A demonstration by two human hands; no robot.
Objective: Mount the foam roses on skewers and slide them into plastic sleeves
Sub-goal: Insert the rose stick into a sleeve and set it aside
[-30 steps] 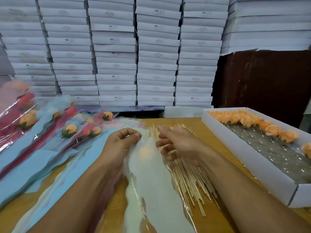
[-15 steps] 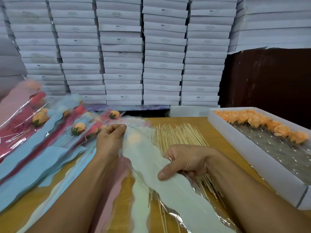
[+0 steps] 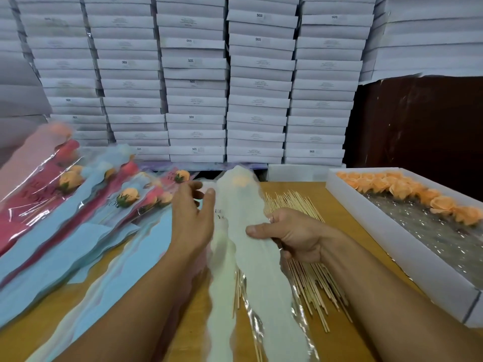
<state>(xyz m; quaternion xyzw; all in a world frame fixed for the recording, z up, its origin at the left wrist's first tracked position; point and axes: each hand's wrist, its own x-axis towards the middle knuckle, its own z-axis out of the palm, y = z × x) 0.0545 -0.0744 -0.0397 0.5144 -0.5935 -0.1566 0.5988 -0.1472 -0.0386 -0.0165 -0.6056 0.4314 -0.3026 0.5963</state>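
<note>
My right hand [image 3: 292, 235] pinches the middle of a pale white plastic sleeve [image 3: 251, 257], lifted off the table. An orange foam rose [image 3: 239, 181] shows faintly inside the sleeve's top. My left hand [image 3: 192, 218] hovers just left of the sleeve with fingers spread, holding nothing; the picture there is blurred. A heap of bamboo skewers [image 3: 305, 267] lies on the wooden table [image 3: 347, 343] under my right hand. Loose orange foam roses [image 3: 400, 188] line the far edge of a white box [image 3: 407, 257] at the right.
Finished roses in blue and red sleeves [image 3: 68, 215] fan out across the table's left side. Further flat sleeves [image 3: 109, 280] lie beside my left forearm. Stacks of white cartons [image 3: 196, 82] form a wall behind the table. A dark brown panel [image 3: 418, 121] stands at back right.
My right hand has lifted the white sleeve up and toward the middle. My left hand has let go of the sleeve's top and opened beside it.
</note>
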